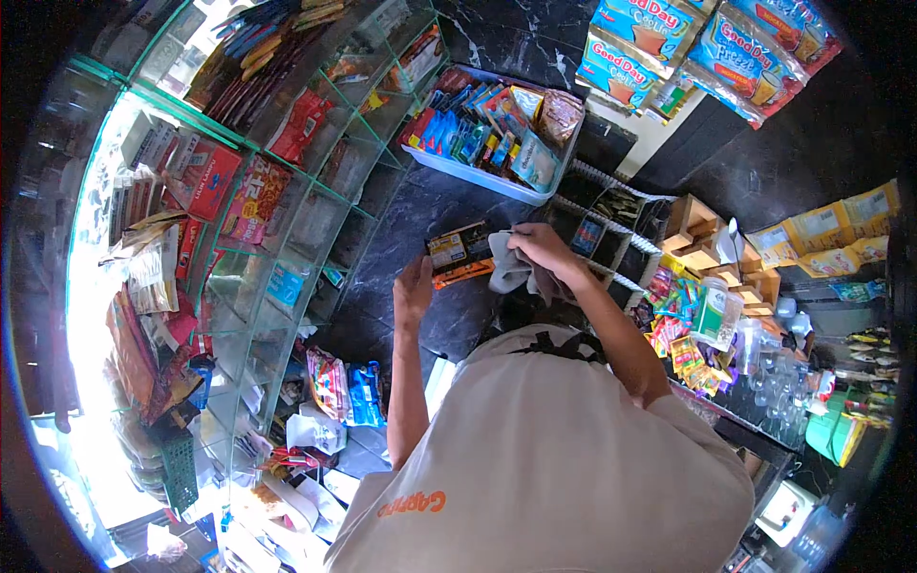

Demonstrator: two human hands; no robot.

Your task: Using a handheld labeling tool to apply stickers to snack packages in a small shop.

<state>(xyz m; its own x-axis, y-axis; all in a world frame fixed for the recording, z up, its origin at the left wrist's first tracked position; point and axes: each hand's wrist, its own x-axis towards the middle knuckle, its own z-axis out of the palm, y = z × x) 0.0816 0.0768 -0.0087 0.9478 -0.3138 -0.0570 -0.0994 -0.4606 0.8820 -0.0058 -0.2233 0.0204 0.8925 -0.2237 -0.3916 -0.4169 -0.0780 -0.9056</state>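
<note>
My left hand (413, 290) grips the left end of a flat black and orange package (458, 251) that bears print and a pale label. Bunched in my right hand (542, 245) is a light grey cloth (510, 268), held at the package's right end. Part of that end is hidden behind the cloth. Both hands are above a dark marble-patterned counter (458, 322). Just beyond them stands a pale blue plastic bin (480, 179) filled with upright drink sachets (494, 132).
Glass-walled shelves (286, 179) with packaged goods line the left. At right are a dark divided rack (616, 236) with white edging, a wooden holder (716, 251), sweets and jars (716, 315). Strips of sachets (645, 50) hang at upper right. Snack bags (344, 387) lie at lower left.
</note>
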